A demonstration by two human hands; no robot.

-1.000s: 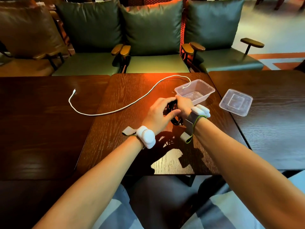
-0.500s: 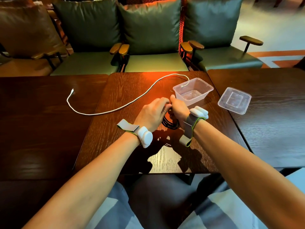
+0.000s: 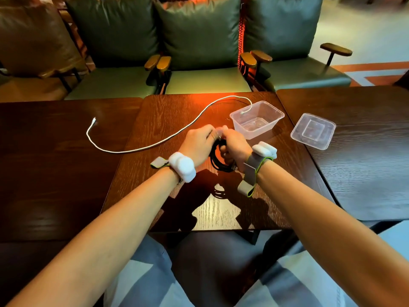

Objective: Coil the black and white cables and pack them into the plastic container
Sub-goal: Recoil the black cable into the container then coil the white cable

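left hand [image 3: 199, 144] + right hand [image 3: 234, 147]: both closed on black cable [image 3: 218, 162] so its loops hold | plastic container [image 3: 257, 119] beside, open for packing | white cable [image 3: 155, 142] uncoiled

I note both forearms bare, no sleeves. Left wrist [image 3: 182, 166]: lumpy white pod on a grey strap, green-edged. Right wrist [image 3: 264, 150]: matching white pod, grey strap with loose tail hanging. Lap: trousers in grey-blue and pale blocks.

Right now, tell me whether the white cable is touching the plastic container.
Touching. The head view shows the white cable running across the table, its far end draped over the plastic container's rim with the plug hanging inside.
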